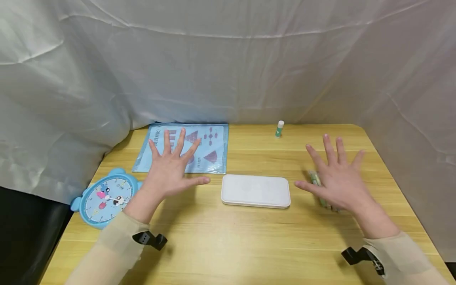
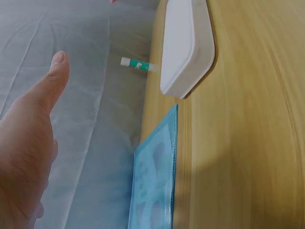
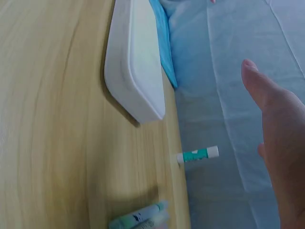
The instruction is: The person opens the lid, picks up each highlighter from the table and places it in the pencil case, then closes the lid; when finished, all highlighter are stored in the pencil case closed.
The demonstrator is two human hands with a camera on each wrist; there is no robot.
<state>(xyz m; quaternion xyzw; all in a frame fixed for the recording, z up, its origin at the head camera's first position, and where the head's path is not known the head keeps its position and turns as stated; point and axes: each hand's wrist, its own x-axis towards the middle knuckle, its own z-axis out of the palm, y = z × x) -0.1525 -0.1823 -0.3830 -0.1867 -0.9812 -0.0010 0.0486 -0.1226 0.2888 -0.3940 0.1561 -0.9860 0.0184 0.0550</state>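
Note:
My left hand (image 1: 167,170) hovers above the table with its fingers spread, holding nothing. Below and beyond it lies a flat blue printed packet (image 1: 215,158), partly covered by the fingers in the head view. My right hand (image 1: 338,178) is also spread in the air and holds nothing. Under that hand lie a few green marker-like sticks (image 1: 315,178), partly hidden by it; the right wrist view shows their ends (image 3: 140,217). Between the hands sits a closed white case (image 1: 255,191) with rounded corners. A small green glue stick (image 1: 279,129) with a white cap stands upright at the back.
On the left of the wooden table (image 1: 235,245) lies a blue toy clock (image 1: 108,198) with animal ears, close to the left forearm. A grey cloth (image 1: 228,71) hangs along the back and sides. Something black (image 1: 28,233) is at the lower left beyond the table edge.

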